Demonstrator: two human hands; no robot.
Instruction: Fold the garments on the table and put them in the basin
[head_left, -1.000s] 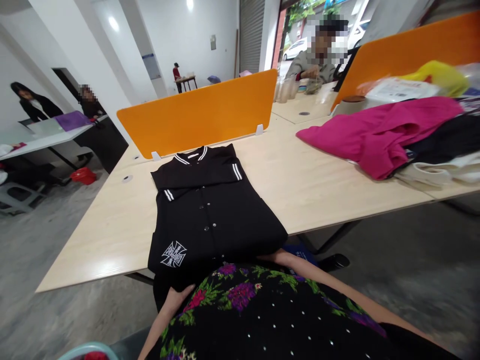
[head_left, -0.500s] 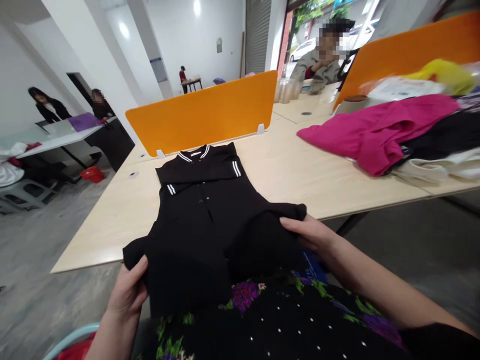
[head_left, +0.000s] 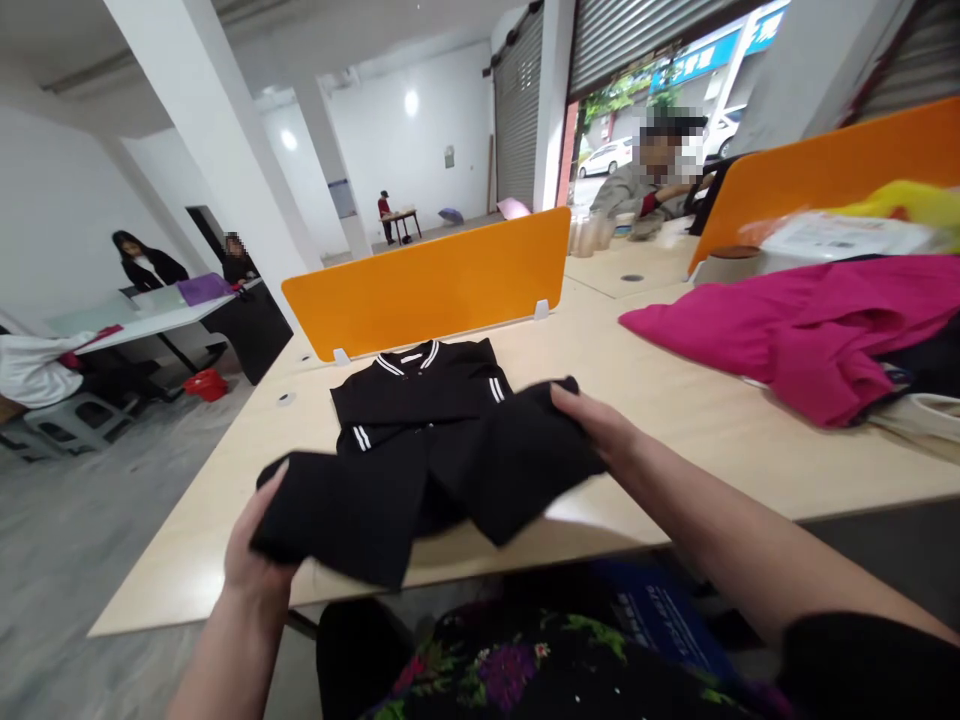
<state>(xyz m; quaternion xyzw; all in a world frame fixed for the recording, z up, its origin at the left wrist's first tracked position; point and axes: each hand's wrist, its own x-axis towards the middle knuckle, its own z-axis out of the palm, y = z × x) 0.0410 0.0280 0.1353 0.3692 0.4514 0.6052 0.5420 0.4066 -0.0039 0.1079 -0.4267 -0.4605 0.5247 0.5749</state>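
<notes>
A black jacket with white stripes at its collar and cuffs lies on the wooden table, its sleeves folded across the front. My left hand is closed round the left side of its lower part, thumb on top. On the other side my right hand grips the opposite edge, thumb uppermost. Between the hands the lower flaps are lifted off the table and folded up toward the collar. Most fingers are hidden under the cloth.
An orange divider stands behind the jacket. A magenta garment lies on the right with other cloth and plastic packs. Across the table sits a person. Other people are at a white table on the left.
Both hands have moved up and forward, bringing the jacket's lower part from beyond the table's front edge to above the table. The view has tilted upward.
</notes>
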